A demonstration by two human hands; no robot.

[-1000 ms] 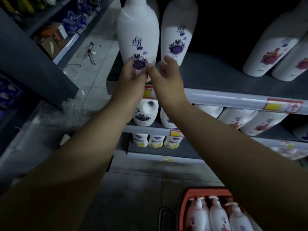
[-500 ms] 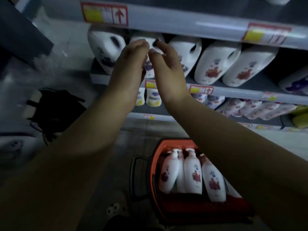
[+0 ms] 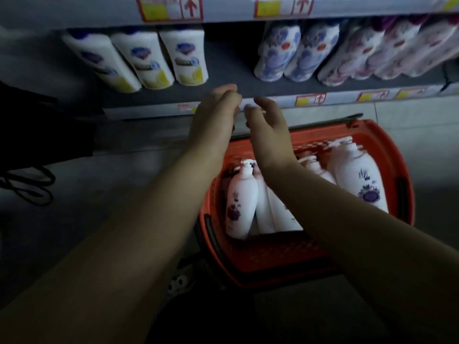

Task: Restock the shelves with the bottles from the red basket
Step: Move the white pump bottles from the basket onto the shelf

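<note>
Moved: both hands lowered from the upper shelf to above the red basket [image 3: 387,155].
Left hand [image 3: 213,117]: loosely curled, nothing held.
Right hand [image 3: 269,127]: half-open, nothing held.

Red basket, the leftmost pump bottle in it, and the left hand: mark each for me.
red basket [image 3: 387,145]: head view, bare far right rim.
leftmost pump bottle [image 3: 241,202]: head view, middle of its white body.
left hand [image 3: 213,115]: head view, back of the hand.

We are looking down from head height, facing the bottom shelf [image 3: 223,95] closely, the red basket [image 3: 372,135] below us.
</note>
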